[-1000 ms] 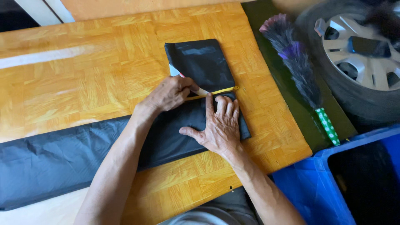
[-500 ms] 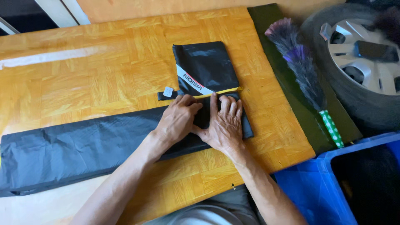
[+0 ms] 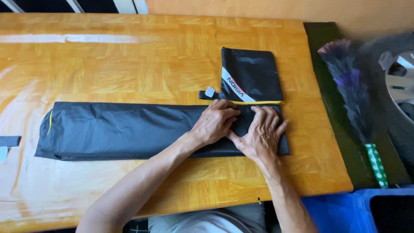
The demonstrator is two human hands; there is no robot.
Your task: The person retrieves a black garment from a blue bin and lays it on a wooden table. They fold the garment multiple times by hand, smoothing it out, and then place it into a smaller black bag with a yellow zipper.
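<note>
Right now you are pressing both hands flat on the long black nylon fabric sleeve (image 3: 129, 129), which is lying lengthwise across the near half of the orange wooden parquet table (image 3: 129, 60), its right end reaching toward the table's right edge. Your left hand (image 3: 214, 122) is resting palm down with its fingers curled slightly at the fold line, and your right hand (image 3: 260, 133) is lying beside it with fingers spread, the two thumbs nearly meeting; neither hand is gripping anything, both are simply weighing the cloth down, seemingly so the slippery material keeps its crease. Just past your fingertips, the folded black flap with a white diagonal stripe (image 3: 250, 75) is pointing toward the table's far edge, joined along a thin yellow piping seam (image 3: 258, 102). Off the right edge, a purple feather duster with a green dotted handle (image 3: 351, 95) is lying on a dark mat, apart from your work.
</note>
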